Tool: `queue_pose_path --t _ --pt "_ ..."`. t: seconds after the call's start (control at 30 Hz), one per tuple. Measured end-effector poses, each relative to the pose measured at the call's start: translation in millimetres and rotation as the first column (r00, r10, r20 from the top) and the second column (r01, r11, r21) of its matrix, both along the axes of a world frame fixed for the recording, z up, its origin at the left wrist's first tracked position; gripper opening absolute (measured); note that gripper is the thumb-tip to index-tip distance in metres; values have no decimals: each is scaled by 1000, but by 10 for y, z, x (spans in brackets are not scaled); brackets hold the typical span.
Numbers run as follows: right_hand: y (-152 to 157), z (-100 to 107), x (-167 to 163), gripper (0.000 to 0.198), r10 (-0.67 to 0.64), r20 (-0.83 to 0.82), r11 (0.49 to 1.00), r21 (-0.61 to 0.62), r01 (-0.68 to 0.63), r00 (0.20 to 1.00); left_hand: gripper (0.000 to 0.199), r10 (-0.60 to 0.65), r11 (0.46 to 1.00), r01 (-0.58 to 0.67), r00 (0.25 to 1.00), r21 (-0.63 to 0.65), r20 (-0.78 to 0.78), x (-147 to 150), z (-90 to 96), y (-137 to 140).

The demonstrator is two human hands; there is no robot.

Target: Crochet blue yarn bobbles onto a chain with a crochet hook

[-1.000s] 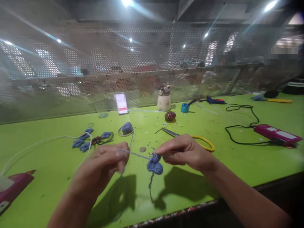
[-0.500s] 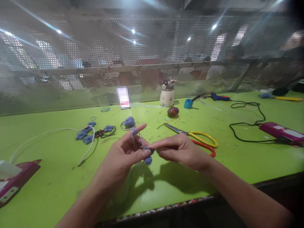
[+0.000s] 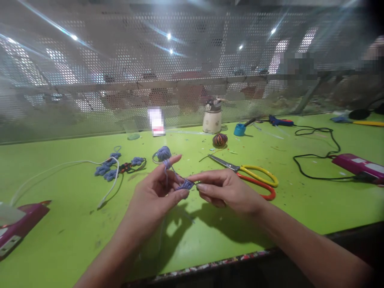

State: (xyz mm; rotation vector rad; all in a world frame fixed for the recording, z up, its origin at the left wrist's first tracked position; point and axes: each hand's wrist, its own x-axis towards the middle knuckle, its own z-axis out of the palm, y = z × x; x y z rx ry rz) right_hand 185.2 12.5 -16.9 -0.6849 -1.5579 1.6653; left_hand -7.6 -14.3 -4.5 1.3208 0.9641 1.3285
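My left hand (image 3: 154, 196) pinches a small purple crochet piece (image 3: 186, 184) between thumb and fingers. Purple yarn (image 3: 167, 164) loops round its raised index finger and runs down to the piece. My right hand (image 3: 231, 190) is closed on a thin crochet hook (image 3: 196, 183), mostly hidden by the fingers, whose tip end meets the crochet piece. Just behind the left hand lies a purple yarn ball (image 3: 164, 153). Close to the right hand rest scissors (image 3: 258, 176) with one yellow and one red handle, blades pointing away to the left.
Purple crocheted flowers (image 3: 106, 170) and a white cable (image 3: 69, 163) lie left. Behind are a dark multicoloured yarn ball (image 3: 220, 140), a bottle (image 3: 212, 122), a blue pot (image 3: 239, 129) and a glue gun (image 3: 280, 121). Magenta power strips (image 3: 358, 166) flank the green table, backed by perforated metal mesh (image 3: 186, 60).
The crochet piece has turned in my left fingers, so its flat side now shows, and its rounded lower end no longer hangs below the thumb. My right fingers shifted slightly; the view moved a little.
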Motion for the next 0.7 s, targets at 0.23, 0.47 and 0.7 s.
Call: queue_pose_path --t 0.23,0.47,0.7 --pt "-19 -1 -16 36 -16 -6 989 -148 15 1000 69 0 1000 0 999 -21 -33 -1 -1 -8" --pt "-31 9 -15 40 -2 -10 990 -143 0 1000 74 -32 998 31 999 -52 -20 -14 9 -19" --pt "-33 29 -24 29 -27 127 994 108 13 992 68 -88 994 77 983 -76 -162 -78 -8 48"
